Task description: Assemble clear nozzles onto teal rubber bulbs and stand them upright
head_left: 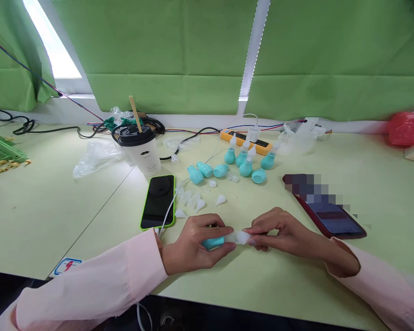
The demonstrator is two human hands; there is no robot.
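My left hand is closed around a turquoise nasal aspirator bulb, which lies sideways with its clear collar pointing right. With thumb and fingers, my right hand pinches a translucent white nozzle tip at the collar's end. The fingers partly hide both pieces, so I cannot tell how firmly they are joined. Beyond my hands lie loose white tips and clear plastic pieces. Further back are bare turquoise bulbs and several upright aspirators fitted with tips.
A green-edged phone with a white cable lies left of centre, by a lidded paper cup with a straw. Another phone in a dark red case lies right. An orange power strip and plastic bags line the back.
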